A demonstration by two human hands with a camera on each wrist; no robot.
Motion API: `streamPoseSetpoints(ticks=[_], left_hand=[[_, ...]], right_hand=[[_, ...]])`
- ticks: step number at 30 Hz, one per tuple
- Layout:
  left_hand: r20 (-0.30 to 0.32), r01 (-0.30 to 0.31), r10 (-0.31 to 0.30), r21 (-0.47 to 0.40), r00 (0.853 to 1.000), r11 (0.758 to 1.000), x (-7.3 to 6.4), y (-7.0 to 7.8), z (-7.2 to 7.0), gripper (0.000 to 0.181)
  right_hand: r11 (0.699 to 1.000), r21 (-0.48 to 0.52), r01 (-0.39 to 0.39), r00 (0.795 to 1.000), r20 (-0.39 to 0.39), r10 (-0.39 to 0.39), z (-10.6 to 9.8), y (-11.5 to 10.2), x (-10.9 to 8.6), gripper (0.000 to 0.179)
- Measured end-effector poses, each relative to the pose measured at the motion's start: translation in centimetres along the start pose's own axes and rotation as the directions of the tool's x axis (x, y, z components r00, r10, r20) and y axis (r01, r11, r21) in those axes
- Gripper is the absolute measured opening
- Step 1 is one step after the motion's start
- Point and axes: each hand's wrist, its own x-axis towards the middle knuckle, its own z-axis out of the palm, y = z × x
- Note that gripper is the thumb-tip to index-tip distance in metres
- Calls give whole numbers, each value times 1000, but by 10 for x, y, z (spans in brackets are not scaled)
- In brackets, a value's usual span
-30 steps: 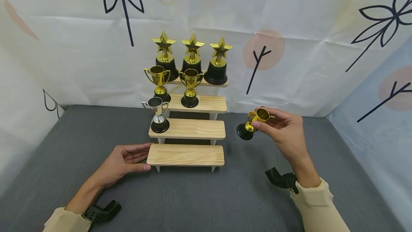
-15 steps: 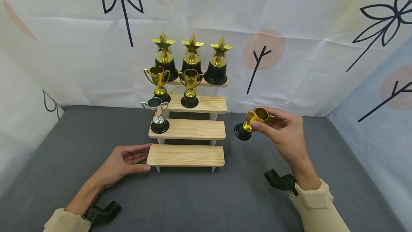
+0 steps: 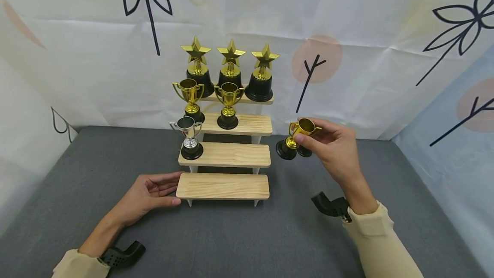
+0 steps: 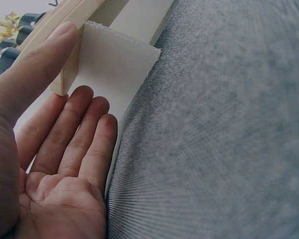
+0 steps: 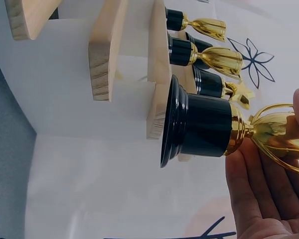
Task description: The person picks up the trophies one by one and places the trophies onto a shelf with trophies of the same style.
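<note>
My right hand [image 3: 333, 147] pinches a gold trophy cup [image 3: 305, 127] by its bowl, right of the stepped wooden display stand [image 3: 235, 154]. In the right wrist view, the cup's black base [image 5: 207, 124] faces the shelf ends. A second black base [image 3: 304, 152] shows under the fingers in the head view, the rest of it hidden. With straight fingers, my left hand [image 3: 154, 192] touches the left end of the lowest shelf [image 3: 222, 185]; its thumb lies along the board in the left wrist view. A silver trophy cup [image 3: 191, 140] stands at the left of the shelf above.
Two gold trophy cups, one at left [image 3: 190, 93] and one mid-shelf [image 3: 228, 98], stand on the second shelf from the top. Several star trophies [image 3: 259, 83] line the top shelf. A grey cloth [image 3: 231, 243] covers the table; a white printed sheet [image 3: 359, 76] hangs behind.
My right hand has carried the gold trophy cup slightly left, then farther from me. The second black base has come into view beneath it. My left hand has stayed in place.
</note>
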Motion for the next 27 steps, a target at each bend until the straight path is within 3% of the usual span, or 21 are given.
streamPoseSetpoints(ticks=[16,27], left_hand=[[-1,10,-9,10,1000,1000,1,0,0,69],[5,-12,12,6,1000,1000,1,4,3,67]], right_hand=[[999,-5,51,998,45,-51,10,-10,21,35],[994,87,69,993,85,-77,26,-20,33,34]])
